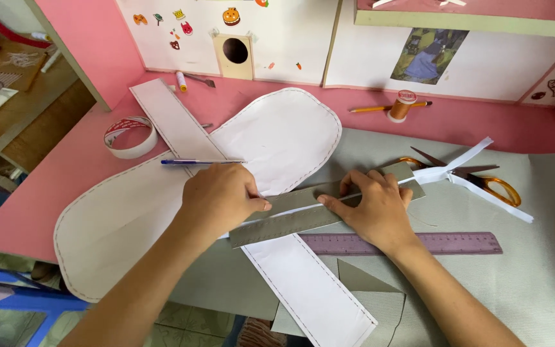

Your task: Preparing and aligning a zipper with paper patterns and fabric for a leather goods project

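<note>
My left hand (221, 198) pinches the left part of a long grey fabric strip (303, 218) that lies slanted across a white paper strip (309, 289) with dashed edges. My right hand (370, 205) presses flat on the middle of the same grey strip, fingers pointing left. A thin white ribbon (476, 180) runs along the strip and ends in a knot at its right end. A blue pen (200, 162) lies just above my left hand. A purple ruler (419, 243) lies below my right hand on the grey cloth (547, 257).
Two large rounded white paper patterns (284, 138) lie on the pink table (46, 193). Orange-handled scissors (483, 180) sit at the right. A tape roll (130, 136), a pencil (380, 108), a thread spool (403, 106) and a glue stick (181, 80) lie further back.
</note>
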